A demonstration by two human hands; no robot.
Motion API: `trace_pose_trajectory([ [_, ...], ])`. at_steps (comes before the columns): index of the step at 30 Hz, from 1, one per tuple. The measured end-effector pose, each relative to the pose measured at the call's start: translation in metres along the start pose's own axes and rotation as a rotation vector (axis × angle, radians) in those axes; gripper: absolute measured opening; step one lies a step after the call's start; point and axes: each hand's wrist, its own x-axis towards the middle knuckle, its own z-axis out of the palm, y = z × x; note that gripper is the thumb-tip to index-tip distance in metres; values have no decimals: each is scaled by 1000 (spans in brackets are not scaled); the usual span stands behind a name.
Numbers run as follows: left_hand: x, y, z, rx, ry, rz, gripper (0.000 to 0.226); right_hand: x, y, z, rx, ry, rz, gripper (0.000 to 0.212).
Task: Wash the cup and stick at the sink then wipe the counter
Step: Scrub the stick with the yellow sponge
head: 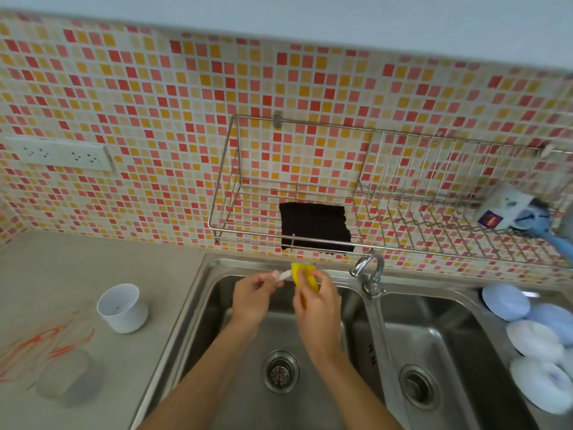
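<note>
Here the left hand point(252, 297) fingers pinch the stick point(283, 275); right hand point(316, 302) fingers clamp a yellow sponge point(305, 274); no legible writing.

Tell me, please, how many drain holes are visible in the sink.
2. One drain is in the left basin, below the two hands. The other drain is in the right basin, to the right of the faucet. Nothing seems to hide another one.
</note>
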Motion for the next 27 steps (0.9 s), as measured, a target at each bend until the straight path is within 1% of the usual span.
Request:
trace_pose_trajectory([
  [2,-1,1,4,20,15,-14,22,-6,-2,0,-69,-7,-124,57],
  [3,0,0,6,25,12,-18,22,-8,0,0,-89,-5,-149,58],
  [6,1,-1,7,40,-15,-18,16,-5,9,-1,-84,14,-84,57],
  [9,2,-2,3,64,-21,-14,20,-6,12,-1,-171,-15,-165,57],
  [12,2,-2,-3,37,-67,-14,17,1,20,-8,-181,16,-128,53],
  [14,2,-2,-6,80,-107,-10,18,8,25,-10,-215,30,-148,47],
  [18,1,-1,-13,154,-188,-25,22,16,28,-13,-211,4,-288,41],
  [21,3,-5,-18,327,-201,86,16,26,30,-16,-178,-31,-328,36],
  [23,-2,-6,-13,446,-201,133,11,21,26,-8,-150,-118,-315,32],
  [26,-5,-21,-7,543,-139,139,7,3,24,13,-69,-242,-109,31],
  [27,-4,-23,-8,565,-123,140,7,-3,25,16,-46,-243,-61,32],
])
